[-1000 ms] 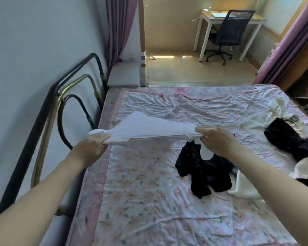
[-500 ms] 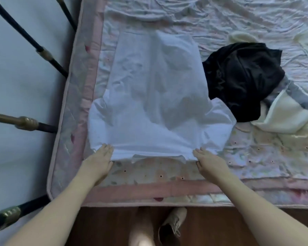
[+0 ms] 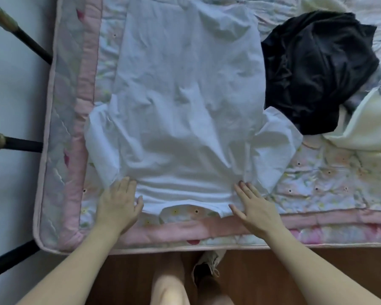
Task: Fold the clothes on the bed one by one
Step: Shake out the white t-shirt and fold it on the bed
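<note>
The bed carries a white shirt spread flat beyond the fingers, unfolded. A black heap waits past the right hand. Both hands, left included, press the collar edge, fingers straight.

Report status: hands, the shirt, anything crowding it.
Left hand and right hand open, flat on shoulders of white cotton T-shirt. Shirt spread flat, unfolded. Crumpled black garment touching its right edge.
</note>
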